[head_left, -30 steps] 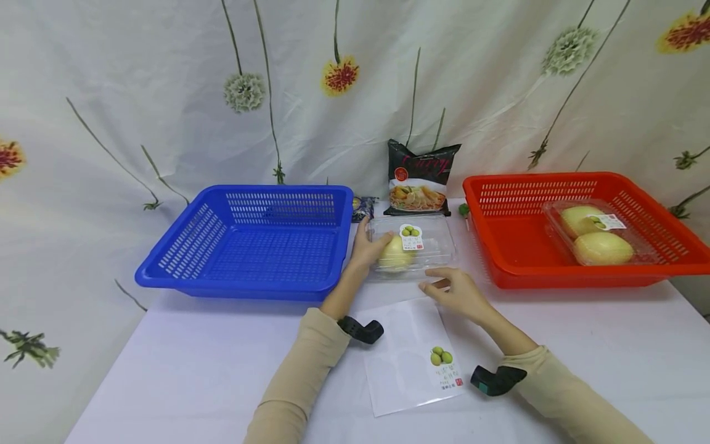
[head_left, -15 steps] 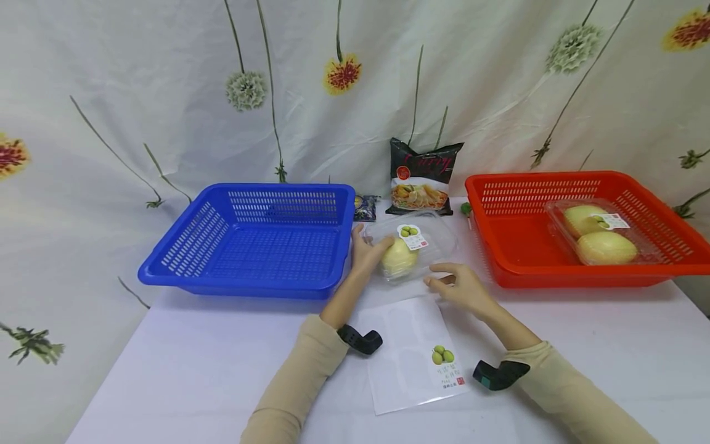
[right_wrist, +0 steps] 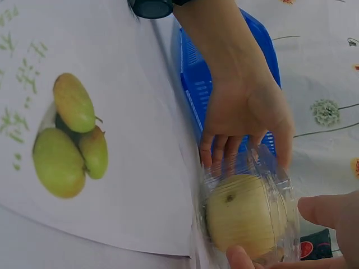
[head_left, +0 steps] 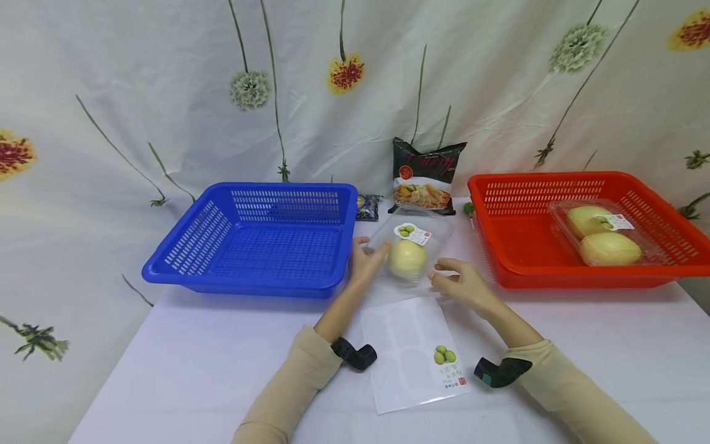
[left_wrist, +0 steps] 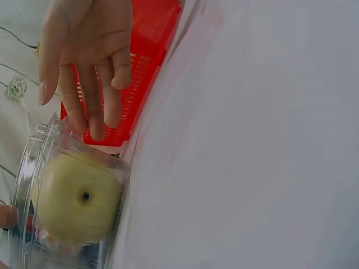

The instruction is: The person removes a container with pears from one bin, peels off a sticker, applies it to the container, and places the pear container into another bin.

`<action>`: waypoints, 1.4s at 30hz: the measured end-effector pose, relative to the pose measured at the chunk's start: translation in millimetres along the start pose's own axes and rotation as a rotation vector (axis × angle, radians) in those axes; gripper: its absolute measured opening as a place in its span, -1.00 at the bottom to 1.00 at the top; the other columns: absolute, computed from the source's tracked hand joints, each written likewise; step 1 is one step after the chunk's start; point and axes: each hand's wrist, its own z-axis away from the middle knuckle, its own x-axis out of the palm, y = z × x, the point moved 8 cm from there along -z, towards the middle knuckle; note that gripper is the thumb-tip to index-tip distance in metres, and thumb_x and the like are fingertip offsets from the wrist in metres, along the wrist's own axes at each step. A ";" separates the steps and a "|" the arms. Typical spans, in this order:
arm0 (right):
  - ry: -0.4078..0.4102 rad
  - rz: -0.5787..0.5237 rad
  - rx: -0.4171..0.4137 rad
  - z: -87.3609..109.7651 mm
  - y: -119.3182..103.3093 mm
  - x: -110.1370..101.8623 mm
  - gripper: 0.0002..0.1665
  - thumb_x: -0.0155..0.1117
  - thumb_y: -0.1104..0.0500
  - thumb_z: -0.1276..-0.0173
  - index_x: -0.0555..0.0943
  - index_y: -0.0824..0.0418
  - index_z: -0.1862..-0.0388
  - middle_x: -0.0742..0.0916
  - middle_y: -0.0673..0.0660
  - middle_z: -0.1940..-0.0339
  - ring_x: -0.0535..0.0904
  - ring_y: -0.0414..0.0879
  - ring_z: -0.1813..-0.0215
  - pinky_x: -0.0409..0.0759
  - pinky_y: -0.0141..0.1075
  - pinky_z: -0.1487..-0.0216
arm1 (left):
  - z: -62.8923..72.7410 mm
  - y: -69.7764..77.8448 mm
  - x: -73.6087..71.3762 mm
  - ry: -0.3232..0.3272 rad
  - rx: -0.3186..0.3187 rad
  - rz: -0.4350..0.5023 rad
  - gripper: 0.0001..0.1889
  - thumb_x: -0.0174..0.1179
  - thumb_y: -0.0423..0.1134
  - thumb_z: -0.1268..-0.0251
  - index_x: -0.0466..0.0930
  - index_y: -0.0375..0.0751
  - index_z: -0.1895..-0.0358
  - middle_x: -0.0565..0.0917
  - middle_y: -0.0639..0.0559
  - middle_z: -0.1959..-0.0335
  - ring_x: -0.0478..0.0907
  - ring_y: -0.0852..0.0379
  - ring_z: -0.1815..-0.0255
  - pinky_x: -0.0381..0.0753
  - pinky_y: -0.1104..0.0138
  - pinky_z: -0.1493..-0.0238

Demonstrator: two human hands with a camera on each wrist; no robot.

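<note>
A clear plastic clamshell box (head_left: 438, 229) with a round pale yellow fruit (head_left: 407, 260) inside stands at an angle on the table. On its lid is a label (head_left: 412, 233) with pictured green fruit. My left hand (head_left: 364, 264) grips the box's left corner, thumb on the near side, fingers on the far side. Beside the near right corner is my right hand (head_left: 463, 287), its fingers loosely extended. In the left wrist view the right hand's fingertips (left_wrist: 96, 133) come up against the box, or nearly so; I cannot tell if they touch.
In front lies a white label sheet (head_left: 405, 351) bearing one fruit label. A blue basket (head_left: 261, 285) is at left. At right a red basket (head_left: 516, 246) contains another clear box (head_left: 610, 234) with two fruits. A noodle packet (head_left: 424, 179) and small dark packet (head_left: 367, 208) stand behind.
The box has turned counterclockwise, so one end points toward me and the fruit sits a little further right. My left hand has turned it; the right hand has barely moved.
</note>
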 end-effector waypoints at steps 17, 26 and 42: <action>0.015 -0.149 0.106 -5.6 2.3 -0.4 -0.16 -0.02 0.08 -0.48 -0.14 0.52 -0.44 0.23 0.49 -0.39 0.34 0.30 -0.30 0.49 -0.06 -0.13 | 26.1 0.0 4.0 -0.309 -0.017 -0.113 -0.27 0.22 -0.01 -0.18 0.27 -0.42 -0.30 0.48 -0.33 -0.12 0.43 -0.16 -0.14 0.42 0.07 -0.17; 0.027 -0.303 0.098 -7.7 5.3 0.2 -0.19 -0.07 0.15 -0.50 -0.22 0.52 -0.44 0.08 0.46 -0.46 0.22 0.30 -0.37 0.46 -0.03 -0.13 | 36.7 2.2 6.3 -0.331 0.028 -0.110 -0.26 0.24 -0.03 -0.16 0.26 -0.52 -0.26 0.38 -0.40 -0.23 0.30 -0.25 -0.28 0.27 0.02 -0.31; 0.036 -0.320 0.054 -3.9 -9.0 -8.4 -0.18 -0.08 0.14 -0.51 -0.25 0.45 -0.47 0.04 0.41 -0.49 0.10 0.27 -0.44 0.54 -0.07 -0.04 | 44.4 23.0 1.6 -0.267 0.075 -0.048 -0.24 0.25 -0.07 -0.13 0.22 -0.44 -0.32 0.34 -0.34 -0.30 0.26 -0.21 -0.34 0.22 0.04 -0.34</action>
